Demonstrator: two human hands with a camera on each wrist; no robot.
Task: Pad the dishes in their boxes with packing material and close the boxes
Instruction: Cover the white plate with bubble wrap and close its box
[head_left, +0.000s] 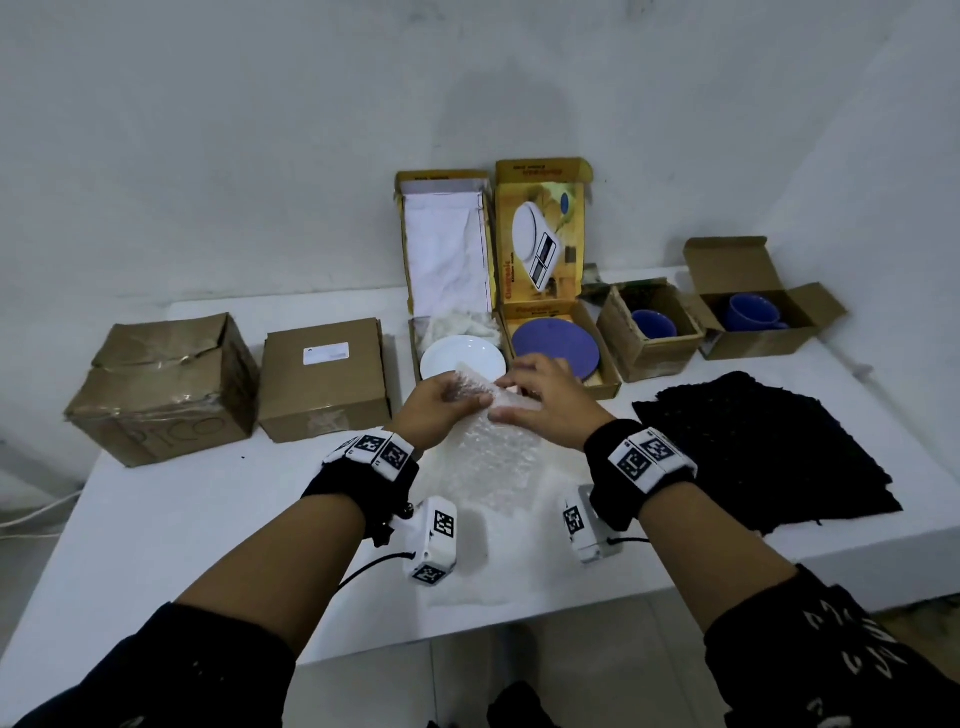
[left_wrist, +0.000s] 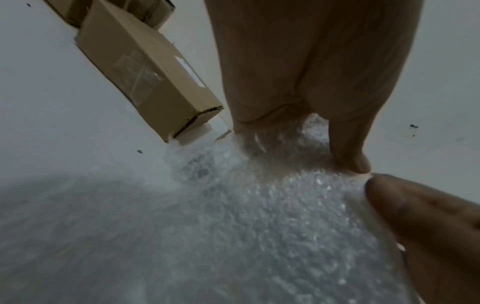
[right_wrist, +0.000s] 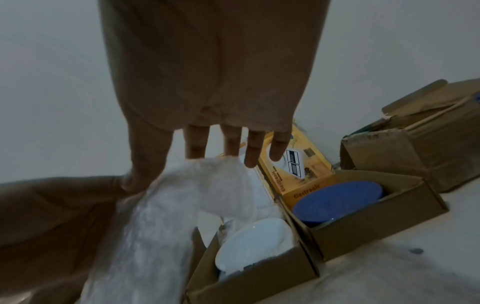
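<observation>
A sheet of bubble wrap (head_left: 483, 457) lies on the white table (head_left: 208, 519), its far end lifted by both hands. My left hand (head_left: 441, 400) grips that end, with the thumb on top in the left wrist view (left_wrist: 348, 152). My right hand (head_left: 540, 395) pinches the same edge between thumb and fingers (right_wrist: 197, 148). Just beyond the hands, a white plate (head_left: 457, 353) sits in an open yellow box (right_wrist: 254, 279). To its right, a blue plate (head_left: 556, 343) lies in a second open box (right_wrist: 376, 230).
Two open brown boxes (head_left: 649, 353) (head_left: 753, 338) at the back right each hold a blue cup. Two closed cardboard boxes (head_left: 166, 384) (head_left: 324, 376) stand on the left. A black mat (head_left: 769, 447) covers the right part of the table.
</observation>
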